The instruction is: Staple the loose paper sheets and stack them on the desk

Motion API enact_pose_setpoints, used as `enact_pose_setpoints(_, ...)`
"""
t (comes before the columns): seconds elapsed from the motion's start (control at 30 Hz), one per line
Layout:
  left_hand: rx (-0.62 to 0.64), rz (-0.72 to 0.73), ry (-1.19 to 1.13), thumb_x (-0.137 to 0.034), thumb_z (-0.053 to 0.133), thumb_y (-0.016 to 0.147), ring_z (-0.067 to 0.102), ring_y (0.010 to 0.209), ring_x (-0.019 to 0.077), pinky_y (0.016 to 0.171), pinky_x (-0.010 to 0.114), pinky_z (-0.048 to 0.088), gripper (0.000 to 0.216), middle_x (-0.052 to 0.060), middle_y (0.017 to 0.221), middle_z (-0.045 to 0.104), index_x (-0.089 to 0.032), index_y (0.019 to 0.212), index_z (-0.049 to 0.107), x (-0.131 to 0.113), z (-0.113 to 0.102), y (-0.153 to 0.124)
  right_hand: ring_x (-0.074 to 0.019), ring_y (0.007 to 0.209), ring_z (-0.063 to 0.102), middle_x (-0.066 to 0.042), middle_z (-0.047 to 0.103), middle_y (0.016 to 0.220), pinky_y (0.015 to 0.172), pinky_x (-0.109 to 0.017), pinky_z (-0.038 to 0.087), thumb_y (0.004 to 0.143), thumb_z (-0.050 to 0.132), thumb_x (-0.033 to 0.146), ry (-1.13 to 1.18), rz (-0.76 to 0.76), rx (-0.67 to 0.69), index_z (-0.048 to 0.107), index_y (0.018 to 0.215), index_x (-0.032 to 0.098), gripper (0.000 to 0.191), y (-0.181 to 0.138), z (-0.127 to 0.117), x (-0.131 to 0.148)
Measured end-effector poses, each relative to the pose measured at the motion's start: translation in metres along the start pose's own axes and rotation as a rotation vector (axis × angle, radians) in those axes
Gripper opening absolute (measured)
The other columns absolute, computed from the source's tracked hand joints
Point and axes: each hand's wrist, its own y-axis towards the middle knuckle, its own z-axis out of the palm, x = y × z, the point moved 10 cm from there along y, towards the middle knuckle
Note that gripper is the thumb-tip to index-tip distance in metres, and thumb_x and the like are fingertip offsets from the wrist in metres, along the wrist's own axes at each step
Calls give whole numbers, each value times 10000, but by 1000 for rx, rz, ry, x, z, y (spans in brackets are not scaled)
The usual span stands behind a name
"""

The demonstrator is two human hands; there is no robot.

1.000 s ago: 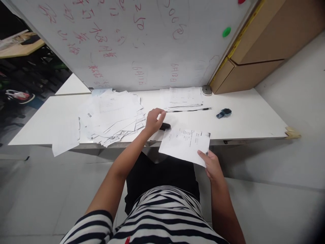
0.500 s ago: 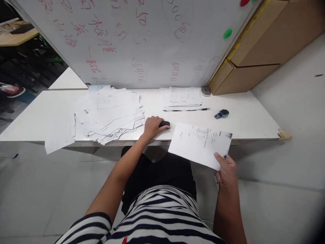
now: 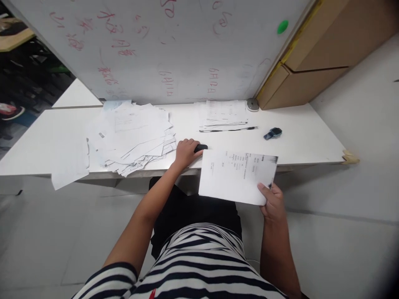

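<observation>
On the desk's front part, my left hand [image 3: 186,153] is closed over a small black stapler [image 3: 201,148], whose rounded front end sticks out to the right of my fingers. The rest of it is hidden under the palm. My right hand [image 3: 272,200] grips a few printed sheets of paper [image 3: 230,176] by their lower right edge, thumb on top. These sheets lie partly past the desk's front edge, tilted a little. Their upper left corner is right by the stapler's front end; I cannot tell whether it is inside.
A messy heap of papers [image 3: 137,133] covers the left of the white desk [image 3: 302,141], one sheet hanging over the front edge. A neater paper stack [image 3: 226,113], a grey mouse [image 3: 252,104] and a dark watch [image 3: 273,133] lie farther right. Cardboard boxes [image 3: 302,85] and a whiteboard [image 3: 181,50] stand behind.
The sheets in my right hand have moved left and turned slightly, bringing their corner closer to the stapler. My left hand stays on the stapler. The camera view has shifted slightly.
</observation>
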Motion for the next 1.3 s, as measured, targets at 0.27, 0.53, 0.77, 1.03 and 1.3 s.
enact_pose_setpoints(0.27, -152, 82, 82, -506, 478, 917, 523, 856, 252, 725, 376, 303, 337, 86, 889, 638, -216, 993, 632, -7, -7, 0, -268, 910, 707, -74, 754, 956, 816, -382, 575, 668, 806, 367, 75, 9, 54, 727, 1018, 195, 398, -1, 6, -3)
enact_pose_setpoints(0.53, -160, 80, 103, -504, 489, 913, 523, 859, 250, 714, 374, 295, 330, 88, 894, 643, -217, 990, 634, -3, -3, 0, -274, 926, 703, -82, 750, 979, 853, -419, 561, 677, 797, 353, 65, 11, 52, 715, 1045, 185, 413, 3, 7, -6)
enact_pose_setpoints(0.77, -149, 80, 107, -496, 489, 912, 527, 854, 250, 711, 375, 301, 330, 90, 903, 643, -215, 1000, 638, -3, -3, 0, -260, 900, 709, -80, 750, 969, 843, -407, 564, 675, 796, 340, 67, 13, 28, 712, 1038, 180, 405, 5, 3, -9)
enact_pose_setpoints(1.03, -138, 81, 85, -587, 495, 882, 531, 840, 249, 700, 363, 313, 425, 91, 880, 642, -200, 976, 642, -5, -4, 2, -212, 904, 693, -43, 745, 927, 864, -344, 549, 658, 792, 312, 18, -42, -12, 698, 989, 160, 377, 62, 22, 21)
enact_pose_setpoints(1.3, -221, 103, 84, -700, 398, 862, 521, 780, 211, 659, 342, 295, 568, 71, 815, 626, -184, 903, 633, -8, -8, 2, -203, 831, 654, -27, 705, 896, 694, -352, 564, 641, 742, 347, -155, -227, 52, 652, 937, 192, 346, 208, 97, 97)
